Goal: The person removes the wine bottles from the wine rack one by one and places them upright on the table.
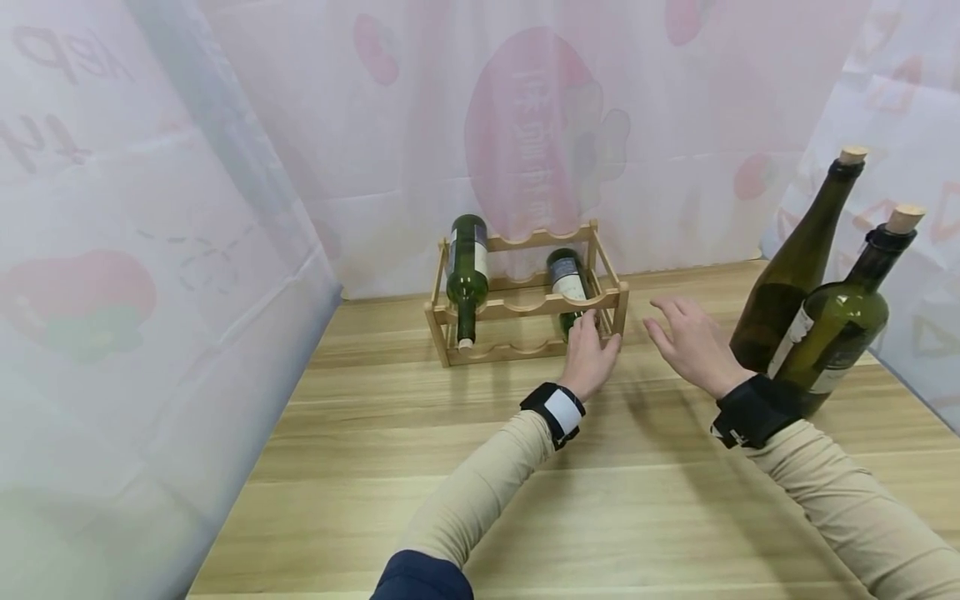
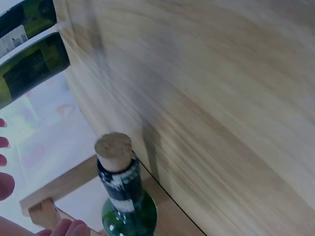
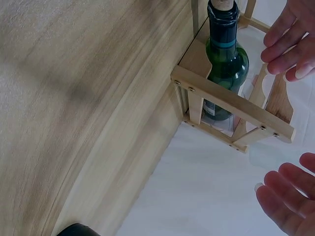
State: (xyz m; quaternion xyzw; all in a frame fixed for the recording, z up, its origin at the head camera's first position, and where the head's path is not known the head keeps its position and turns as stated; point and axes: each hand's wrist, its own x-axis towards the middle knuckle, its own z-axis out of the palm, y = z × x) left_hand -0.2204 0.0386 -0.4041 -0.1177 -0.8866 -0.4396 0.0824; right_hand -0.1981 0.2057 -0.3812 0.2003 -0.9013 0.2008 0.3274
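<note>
A small two-tier wooden wine rack (image 1: pixel 517 310) stands at the back of the table. One green wine bottle (image 1: pixel 468 267) lies in its upper tier at the left, corked neck toward me. Another green wine bottle (image 1: pixel 567 279) lies lower at the right end; its cork (image 2: pixel 114 151) shows in the left wrist view. My left hand (image 1: pixel 590 358) is in front of that end, fingers extended near the front rail and gripping nothing. To the right of the rack my right hand (image 1: pixel 693 346) hovers, fingers spread and holding nothing.
Two corked bottles stand upright at the right: a slender dark one (image 1: pixel 783 287) and a broader green one (image 1: pixel 843 321), close beside my right wrist. Printed curtains (image 1: pixel 405 142) hang behind and along both sides of the wooden table (image 1: pixel 360 467).
</note>
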